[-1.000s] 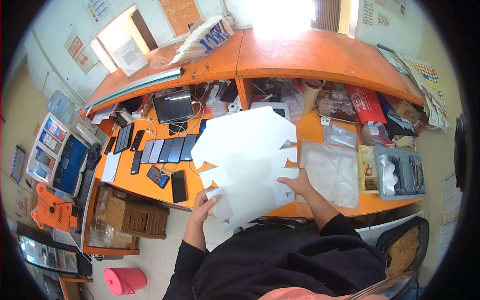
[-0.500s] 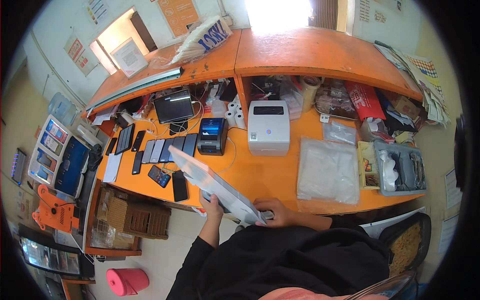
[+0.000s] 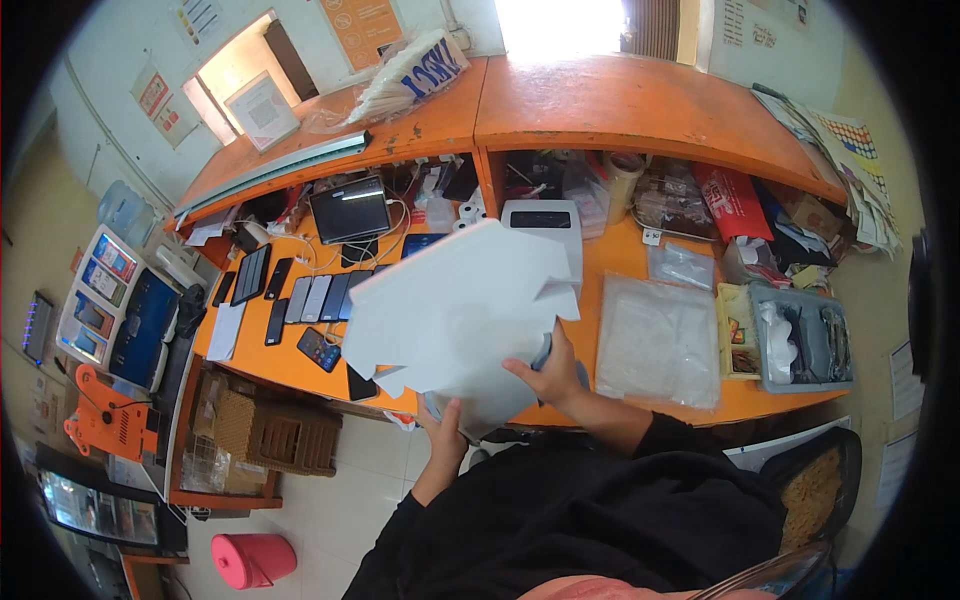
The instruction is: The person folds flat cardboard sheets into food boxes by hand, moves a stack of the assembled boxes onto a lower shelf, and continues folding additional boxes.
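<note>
Both hands are held up in front of the torso (image 3: 590,500), near each other but apart. The left forearm (image 3: 433,480) slants up and to the right out of a dark sleeve; the left hand (image 3: 443,437) is closed in a grip, its thumb (image 3: 453,412) upward, the other digits mostly hidden. The right forearm (image 3: 617,424) reaches in leftward from the right, and the right hand (image 3: 555,378), set higher, grips too, thumb (image 3: 521,370) extended left, fingers (image 3: 564,348) curled upward and partly hidden.
</note>
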Demonstrator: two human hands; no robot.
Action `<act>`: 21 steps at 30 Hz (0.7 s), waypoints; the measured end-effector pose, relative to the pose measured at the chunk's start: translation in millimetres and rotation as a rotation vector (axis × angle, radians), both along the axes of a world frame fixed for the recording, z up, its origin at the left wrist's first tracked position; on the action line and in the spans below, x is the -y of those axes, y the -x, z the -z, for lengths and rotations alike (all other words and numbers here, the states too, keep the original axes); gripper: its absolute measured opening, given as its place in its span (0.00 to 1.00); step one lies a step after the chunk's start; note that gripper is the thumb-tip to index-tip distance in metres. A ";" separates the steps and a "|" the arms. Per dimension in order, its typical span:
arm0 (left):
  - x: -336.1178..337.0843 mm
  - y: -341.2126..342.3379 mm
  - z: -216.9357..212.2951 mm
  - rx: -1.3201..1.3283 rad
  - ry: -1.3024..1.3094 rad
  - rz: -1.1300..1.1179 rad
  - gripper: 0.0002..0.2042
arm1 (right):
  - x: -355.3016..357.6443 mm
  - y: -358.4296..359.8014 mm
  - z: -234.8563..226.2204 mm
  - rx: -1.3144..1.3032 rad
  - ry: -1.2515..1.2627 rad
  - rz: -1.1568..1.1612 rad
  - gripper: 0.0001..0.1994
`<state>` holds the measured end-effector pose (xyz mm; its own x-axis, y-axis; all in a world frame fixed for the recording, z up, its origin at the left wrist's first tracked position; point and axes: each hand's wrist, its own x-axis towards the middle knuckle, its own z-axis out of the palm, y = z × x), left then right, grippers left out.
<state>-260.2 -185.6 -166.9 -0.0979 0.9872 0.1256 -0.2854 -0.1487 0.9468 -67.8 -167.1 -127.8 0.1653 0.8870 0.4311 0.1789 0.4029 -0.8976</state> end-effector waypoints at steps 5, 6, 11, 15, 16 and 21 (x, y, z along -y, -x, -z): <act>-13.8 -17.1 41.0 0.254 0.039 -0.164 0.22 | -33.2 13.0 -15.5 0.399 -0.101 0.020 0.39; -14.9 -19.7 46.5 0.252 0.042 -0.152 0.22 | -38.9 16.3 -15.4 0.541 -0.094 0.013 0.41; 10.0 -39.4 35.1 0.475 0.520 -0.068 0.29 | -84.0 21.6 -30.6 0.890 0.363 -0.204 0.43; 16.0 -24.1 76.6 0.449 0.839 0.330 0.34 | -118.7 28.0 27.8 1.180 0.447 -0.405 0.33; 16.8 -19.2 88.6 0.416 0.937 0.433 0.35 | -119.4 32.1 42.4 1.248 0.436 -0.444 0.28; 30.1 -8.5 10.1 -0.010 0.836 0.230 0.38 | -57.0 12.9 84.5 1.057 0.041 -0.343 0.22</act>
<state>-251.7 -215.7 -177.1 0.1129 0.7513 -0.6502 -0.2138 0.6574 0.7225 -80.8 -110.1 -212.2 -0.5250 0.8320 0.1793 0.7466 0.5513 -0.3724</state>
